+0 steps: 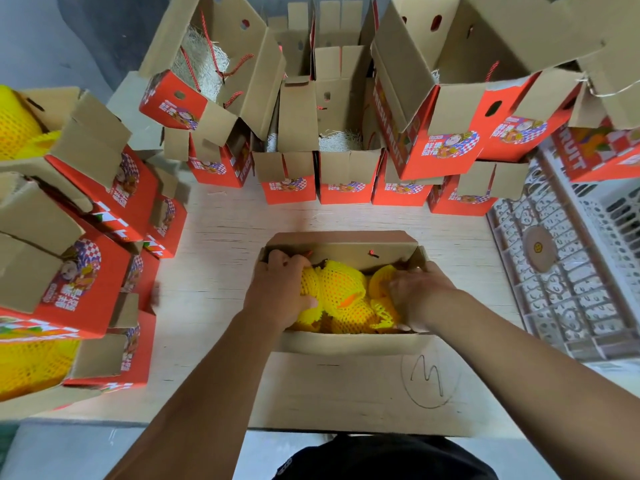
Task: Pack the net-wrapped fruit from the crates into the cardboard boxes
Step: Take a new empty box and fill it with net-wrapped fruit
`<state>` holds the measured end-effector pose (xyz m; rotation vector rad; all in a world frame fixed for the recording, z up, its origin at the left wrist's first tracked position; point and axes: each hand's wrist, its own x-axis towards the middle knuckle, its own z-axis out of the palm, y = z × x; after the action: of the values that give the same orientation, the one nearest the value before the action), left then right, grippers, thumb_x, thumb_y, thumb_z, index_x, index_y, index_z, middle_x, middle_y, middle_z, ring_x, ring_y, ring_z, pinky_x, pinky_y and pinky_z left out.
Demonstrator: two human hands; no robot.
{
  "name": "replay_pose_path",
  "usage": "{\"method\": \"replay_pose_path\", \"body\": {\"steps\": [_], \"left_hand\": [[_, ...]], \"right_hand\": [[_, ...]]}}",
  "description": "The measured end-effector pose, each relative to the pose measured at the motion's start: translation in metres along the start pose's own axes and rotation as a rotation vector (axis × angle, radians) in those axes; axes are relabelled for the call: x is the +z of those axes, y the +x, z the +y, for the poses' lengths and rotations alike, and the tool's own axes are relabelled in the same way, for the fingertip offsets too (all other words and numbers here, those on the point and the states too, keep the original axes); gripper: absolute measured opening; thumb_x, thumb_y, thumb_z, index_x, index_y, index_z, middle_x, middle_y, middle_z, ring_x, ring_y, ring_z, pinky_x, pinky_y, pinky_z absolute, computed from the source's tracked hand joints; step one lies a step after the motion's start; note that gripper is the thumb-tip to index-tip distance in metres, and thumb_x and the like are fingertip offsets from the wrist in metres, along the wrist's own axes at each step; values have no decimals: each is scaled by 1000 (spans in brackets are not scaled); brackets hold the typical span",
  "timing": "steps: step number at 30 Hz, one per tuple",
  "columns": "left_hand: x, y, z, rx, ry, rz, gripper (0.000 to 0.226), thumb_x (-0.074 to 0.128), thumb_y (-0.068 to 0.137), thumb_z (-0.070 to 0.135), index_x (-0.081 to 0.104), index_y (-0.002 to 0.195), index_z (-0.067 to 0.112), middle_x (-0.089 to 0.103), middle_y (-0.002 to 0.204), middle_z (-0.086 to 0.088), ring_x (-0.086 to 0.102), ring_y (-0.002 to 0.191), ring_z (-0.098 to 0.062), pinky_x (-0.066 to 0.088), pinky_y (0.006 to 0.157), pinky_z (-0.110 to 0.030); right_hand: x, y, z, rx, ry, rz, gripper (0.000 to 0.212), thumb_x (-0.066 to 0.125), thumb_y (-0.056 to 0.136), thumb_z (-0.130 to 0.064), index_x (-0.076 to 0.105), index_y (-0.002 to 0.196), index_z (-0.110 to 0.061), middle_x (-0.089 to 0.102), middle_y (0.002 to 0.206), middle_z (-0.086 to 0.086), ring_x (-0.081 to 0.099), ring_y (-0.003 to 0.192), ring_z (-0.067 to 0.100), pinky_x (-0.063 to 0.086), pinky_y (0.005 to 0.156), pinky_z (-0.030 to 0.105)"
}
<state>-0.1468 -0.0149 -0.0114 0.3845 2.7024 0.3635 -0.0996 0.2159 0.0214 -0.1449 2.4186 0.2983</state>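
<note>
Your left hand (282, 289) is inside the open cardboard box (349, 342) in front of you, fingers curled over the left side of the net-wrapped fruit (341, 292), with the thumb against the yellow foam net. Your right hand (417, 294) is at the right end of the same box, fingers bent down onto the netted fruit there; whether it actually grips a piece or only presses it into place cannot be told, as the fingertips are hidden and the hand is blurred. That box sits on the counter (214, 271) with its flaps open and appears close to full: yellow netting covers the whole visible interior. To your left, two red printed boxes (104, 188) also show yellow netted fruit through their open tops, so I judge those already packed but not yet closed. Remaining work is considerable: the row of red boxes at the back (346, 181) and the stacked ones above them stand open, and where their insides can be seen they show only pale shredded padding (204, 64) and no fruit. A white plastic crate (561, 271) lies at your right; no fruit is visible in the part that shows. My assessment is that the task is at an early-to-middle stage, with the current box needing final settling and closing.
</note>
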Motion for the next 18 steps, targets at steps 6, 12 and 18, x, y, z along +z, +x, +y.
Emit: {"method": "replay_pose_path", "body": {"steps": [6, 12, 18], "left_hand": [[17, 1, 10, -14, 33, 25, 73, 75, 86, 56, 37, 146, 37, 31, 135, -5, 33, 128, -30, 35, 109, -40], [15, 0, 9, -32, -8, 8, 72, 75, 89, 51, 36, 147, 35, 34, 139, -8, 37, 131, -31, 37, 110, -43], [12, -6, 14, -42, -171, -56, 67, 75, 93, 39, 36, 147, 32, 29, 143, -7, 58, 117, -30, 51, 103, -45]], "right_hand": [[8, 17, -20, 58, -61, 31, 51, 72, 91, -19, 54, 138, -22, 62, 137, 0, 52, 134, 26, 30, 115, 41], [2, 15, 3, 30, -3, -25, 74, 66, 93, -48, 34, 150, -14, 45, 146, 9, 52, 131, 32, 42, 104, 42], [7, 22, -13, -94, -135, -115, 36, 53, 104, -26, 57, 138, -15, 58, 139, 11, 55, 129, 36, 46, 104, 47]]}}
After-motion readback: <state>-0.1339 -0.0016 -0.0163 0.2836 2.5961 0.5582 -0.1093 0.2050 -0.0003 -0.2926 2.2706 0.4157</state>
